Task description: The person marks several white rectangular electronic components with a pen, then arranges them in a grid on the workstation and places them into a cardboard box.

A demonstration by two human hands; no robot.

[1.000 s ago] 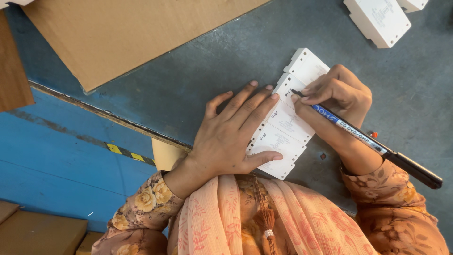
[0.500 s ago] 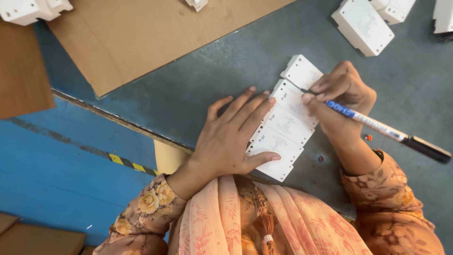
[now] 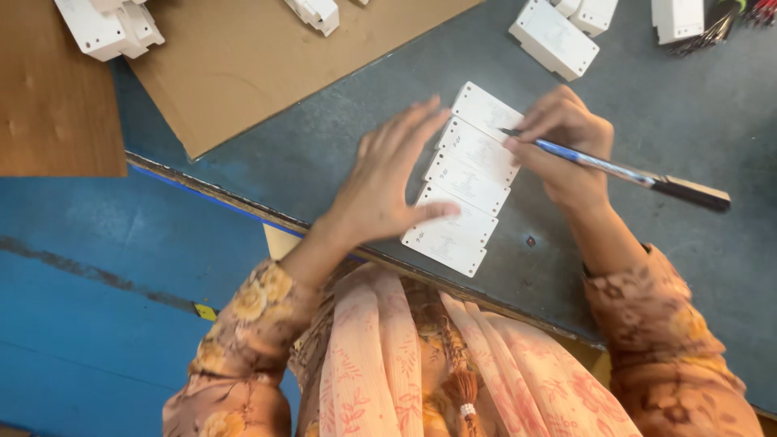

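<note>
A row of white rectangular plastic units (image 3: 468,176) lies side by side on the grey table (image 3: 696,121), running from its near edge toward the back. My left hand (image 3: 387,182) is flat and spread, its thumb resting on the row's near units. My right hand (image 3: 564,146) grips a blue and black pen (image 3: 623,171), whose tip touches the row's right side near the far end.
Brown cardboard sheets (image 3: 259,57) cover the table's far left, carrying more white units (image 3: 109,28). Other white units (image 3: 554,36) and a bundle of wires (image 3: 720,24) sit at the back right. The blue floor (image 3: 105,291) is to the left.
My left hand has slid left off the row, uncovering more of the white units. The view has shifted, and the pen tip sits lower on the row than before.
</note>
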